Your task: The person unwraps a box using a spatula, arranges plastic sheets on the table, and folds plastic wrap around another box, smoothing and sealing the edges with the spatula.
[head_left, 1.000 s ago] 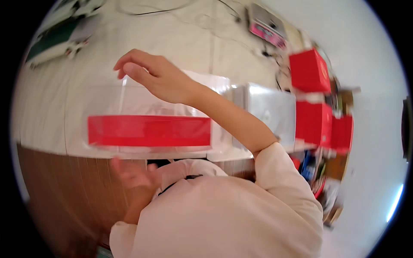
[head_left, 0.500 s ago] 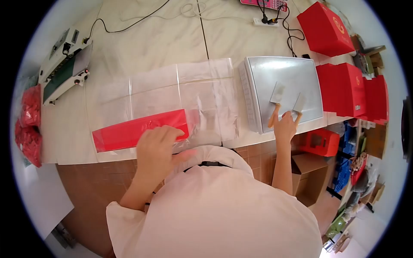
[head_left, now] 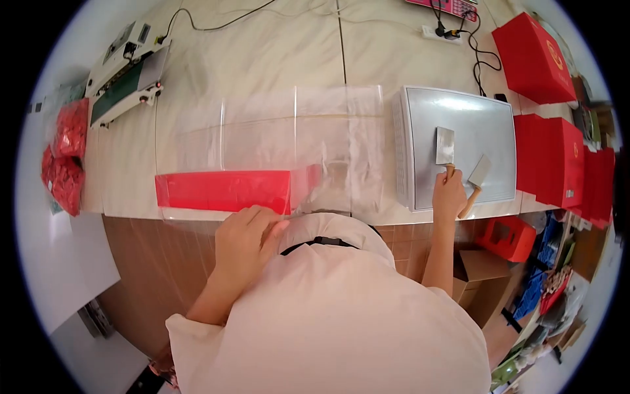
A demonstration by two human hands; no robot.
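A long red box point(head_left: 226, 190) lies inside a clear plastic sleeve point(head_left: 262, 141), parallel to the table's front edge. My left hand point(head_left: 246, 240) is at the box's near edge by its right end, fingers bent and thumb apart, with nothing visible in it. On the silver-topped box point(head_left: 420, 98) to the right, my right hand point(head_left: 449, 195) grips the wooden handle of a scraper point(head_left: 445, 146), its metal blade pointing away. Beside it a second scraper point(head_left: 481, 170) lies on the silver surface, handle towards the near edge.
Red boxes point(head_left: 533, 59) stand along the right side. At the far left are a sealing machine point(head_left: 125, 82) and bagged red items point(head_left: 71, 128). A power strip point(head_left: 441, 33) with black cables lies at the back. An open cardboard box point(head_left: 482, 282) is below the table.
The red box has turned from slanted to straight along the table edge. My right hand has closed on the left scraper and swung its blade. The camera view has shifted.
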